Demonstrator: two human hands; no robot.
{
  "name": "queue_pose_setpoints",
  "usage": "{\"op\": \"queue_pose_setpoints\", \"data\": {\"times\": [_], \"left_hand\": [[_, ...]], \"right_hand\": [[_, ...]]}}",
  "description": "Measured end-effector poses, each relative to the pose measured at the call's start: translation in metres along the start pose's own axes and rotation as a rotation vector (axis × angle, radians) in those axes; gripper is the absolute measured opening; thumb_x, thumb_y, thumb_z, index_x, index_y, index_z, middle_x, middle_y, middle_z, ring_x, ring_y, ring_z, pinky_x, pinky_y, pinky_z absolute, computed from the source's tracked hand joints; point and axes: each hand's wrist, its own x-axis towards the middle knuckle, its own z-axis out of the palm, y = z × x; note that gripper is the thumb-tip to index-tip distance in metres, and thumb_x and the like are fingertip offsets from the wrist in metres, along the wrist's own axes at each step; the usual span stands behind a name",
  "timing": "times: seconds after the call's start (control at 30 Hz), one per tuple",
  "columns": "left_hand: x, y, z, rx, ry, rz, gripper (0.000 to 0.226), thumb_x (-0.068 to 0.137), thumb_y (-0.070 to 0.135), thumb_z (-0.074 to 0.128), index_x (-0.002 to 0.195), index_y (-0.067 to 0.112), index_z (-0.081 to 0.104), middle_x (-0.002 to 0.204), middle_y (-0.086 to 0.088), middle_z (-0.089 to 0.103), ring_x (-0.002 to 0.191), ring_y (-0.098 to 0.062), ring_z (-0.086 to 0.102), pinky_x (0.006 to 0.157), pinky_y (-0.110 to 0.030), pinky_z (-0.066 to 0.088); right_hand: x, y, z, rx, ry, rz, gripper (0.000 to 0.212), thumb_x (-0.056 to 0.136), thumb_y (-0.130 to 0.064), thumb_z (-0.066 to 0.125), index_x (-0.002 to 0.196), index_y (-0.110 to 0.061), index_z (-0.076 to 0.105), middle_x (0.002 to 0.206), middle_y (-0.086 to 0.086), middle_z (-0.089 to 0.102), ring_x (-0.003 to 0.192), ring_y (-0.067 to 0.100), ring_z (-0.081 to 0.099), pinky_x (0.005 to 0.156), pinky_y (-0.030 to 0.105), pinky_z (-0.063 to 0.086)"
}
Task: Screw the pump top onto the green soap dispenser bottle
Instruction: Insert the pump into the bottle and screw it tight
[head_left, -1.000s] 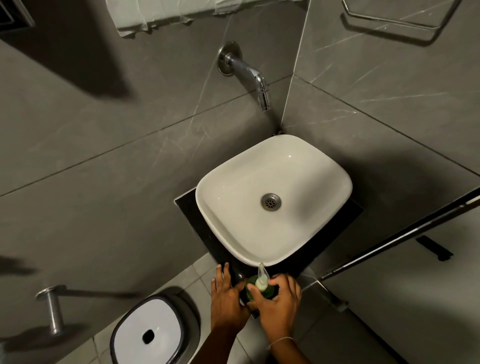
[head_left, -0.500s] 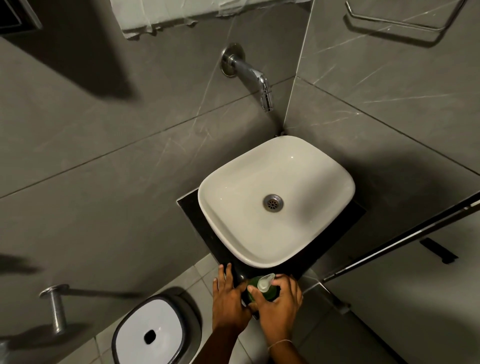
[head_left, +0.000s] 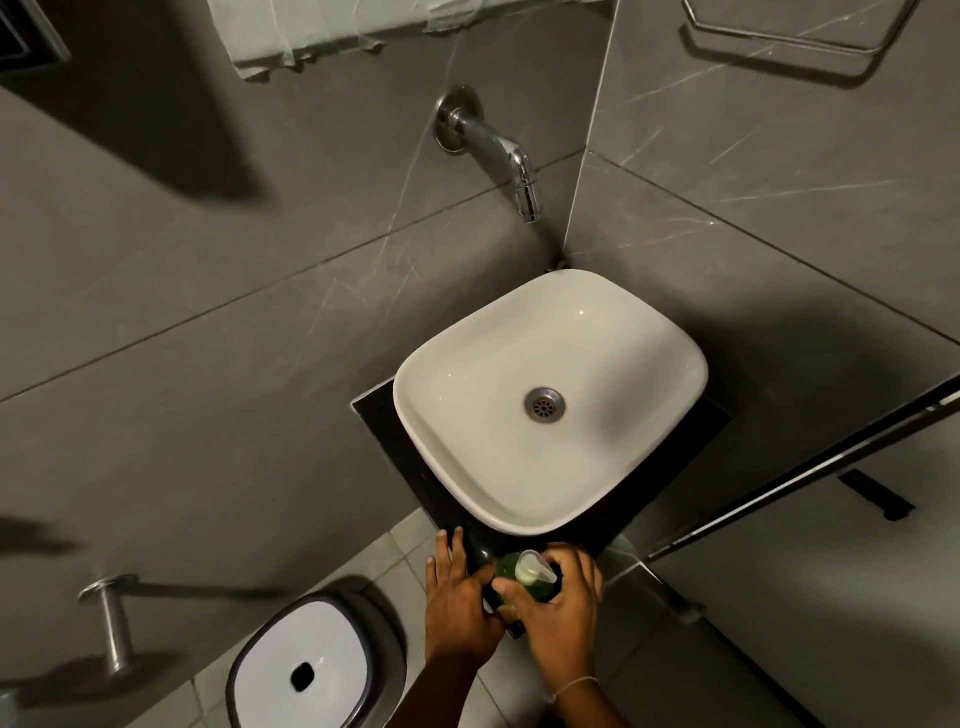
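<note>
green soap dispenser bottle (head_left: 506, 567) stands on the near edge of the black counter (head_left: 395, 436), just near of the white sink (head_left: 431, 441). the pale pump top (head_left: 531, 569) sits on its neck. the right hand (head_left: 563, 616) curls thumb and fingers round the pump top. the left hand (head_left: 457, 608) lies with fingers straight, thumb against the bottle's left side. a white-lidded bin (head_left: 306, 670) stands on the floor, near left.

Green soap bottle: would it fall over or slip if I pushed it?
It could tip: the green soap bottle stands at the front corner of the dark counter, and the left hand braces it. It may be slippery, since its side looks smooth. The pump top, gripped by the right hand, probably makes it wobblier.
</note>
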Motion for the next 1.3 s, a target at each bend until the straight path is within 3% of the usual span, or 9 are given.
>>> {"op": "queue_pose_setpoints", "data": {"times": [0.13, 0.33, 0.5, 0.6, 0.73, 0.8, 0.93, 1.1, 1.3], "left_hand": [[0.0, -0.001, 0.0, 0.003, -0.001, 0.019, 0.062, 0.071, 0.062, 0.063, 0.128, 0.041, 0.051, 0.162, -0.005, -0.002, 0.144, -0.021, -0.022, 0.121, -0.046, 0.0], [0.002, -0.001, 0.0, 0.017, 0.0, 0.016, 0.049, 0.072, 0.056, 0.065, 0.116, 0.034, 0.06, 0.162, -0.004, 0.0, 0.145, -0.022, -0.022, 0.122, -0.047, -0.001], [0.001, -0.003, 0.001, 0.031, -0.002, 0.027, 0.056, 0.073, 0.06, 0.061, 0.124, 0.039, 0.054, 0.162, -0.004, -0.001, 0.144, -0.022, -0.024, 0.121, -0.048, 0.0], [0.001, -0.001, 0.001, 0.017, -0.006, 0.026, 0.056, 0.071, 0.063, 0.062, 0.121, 0.039, 0.056, 0.161, -0.002, 0.0, 0.145, -0.023, -0.021, 0.121, -0.048, 0.0], [0.002, -0.001, 0.002, 0.016, 0.004, 0.007, 0.043, 0.071, 0.047, 0.068, 0.111, 0.034, 0.062, 0.162, -0.004, 0.002, 0.141, -0.018, -0.026, 0.121, -0.046, -0.002], [0.002, -0.002, 0.002, 0.017, 0.004, 0.014, 0.043, 0.071, 0.047, 0.066, 0.112, 0.034, 0.061, 0.162, -0.005, 0.003, 0.141, -0.019, -0.026, 0.121, -0.046, -0.002], [0.003, -0.002, 0.002, 0.035, -0.002, 0.031, 0.057, 0.07, 0.059, 0.058, 0.122, 0.036, 0.056, 0.162, -0.006, 0.002, 0.145, -0.024, -0.021, 0.121, -0.048, 0.001], [0.002, 0.0, 0.0, 0.049, -0.001, 0.023, 0.045, 0.072, 0.049, 0.064, 0.114, 0.034, 0.061, 0.162, -0.005, 0.002, 0.142, -0.019, -0.024, 0.121, -0.046, -0.001], [0.002, -0.001, 0.0, 0.05, -0.005, 0.032, 0.059, 0.072, 0.063, 0.057, 0.125, 0.036, 0.055, 0.162, -0.005, 0.001, 0.146, -0.024, -0.019, 0.12, -0.048, 0.0]], "right_hand": [[-0.002, 0.014, -0.005, -0.081, -0.083, -0.048, 0.047, 0.059, -0.039, 0.082, 0.093, -0.062, 0.059, 0.134, -0.02, 0.048, 0.14, 0.011, 0.023, 0.115, 0.05, 0.013], [0.002, 0.0, 0.0, -0.131, 0.015, 0.019, 0.044, 0.047, -0.044, 0.087, 0.072, -0.027, 0.055, 0.104, -0.006, 0.06, 0.114, 0.026, 0.049, 0.098, 0.049, 0.037], [-0.004, 0.009, -0.004, -0.087, -0.094, -0.041, 0.05, 0.061, -0.037, 0.083, 0.094, -0.064, 0.057, 0.136, -0.027, 0.042, 0.142, 0.005, 0.015, 0.115, 0.052, -0.001], [0.001, 0.007, -0.005, -0.084, -0.027, -0.002, 0.034, 0.054, -0.033, 0.087, 0.074, -0.046, 0.063, 0.123, -0.015, 0.058, 0.136, 0.02, 0.033, 0.112, 0.06, 0.021], [0.002, -0.004, 0.001, -0.113, 0.043, 0.012, 0.048, 0.045, -0.056, 0.079, 0.073, -0.026, 0.054, 0.097, -0.007, 0.056, 0.105, 0.022, 0.047, 0.091, 0.052, 0.043], [-0.002, -0.001, 0.001, -0.116, 0.038, 0.009, 0.045, 0.047, -0.062, 0.073, 0.081, -0.037, 0.057, 0.107, -0.012, 0.057, 0.118, 0.021, 0.046, 0.102, 0.058, 0.033], [-0.009, 0.009, -0.001, -0.122, -0.032, 0.018, 0.04, 0.061, -0.058, 0.07, 0.099, -0.059, 0.059, 0.136, -0.024, 0.042, 0.143, 0.007, 0.012, 0.112, 0.063, -0.005], [-0.005, -0.004, 0.008, -0.186, 0.037, 0.158, 0.041, 0.048, -0.042, 0.088, 0.073, -0.033, 0.057, 0.127, -0.009, 0.056, 0.142, 0.02, 0.025, 0.113, 0.062, -0.001], [-0.01, 0.01, 0.002, -0.202, -0.035, 0.022, 0.042, 0.063, -0.04, 0.079, 0.104, -0.042, 0.068, 0.142, -0.018, 0.044, 0.146, 0.013, 0.011, 0.112, 0.064, -0.008]]}}
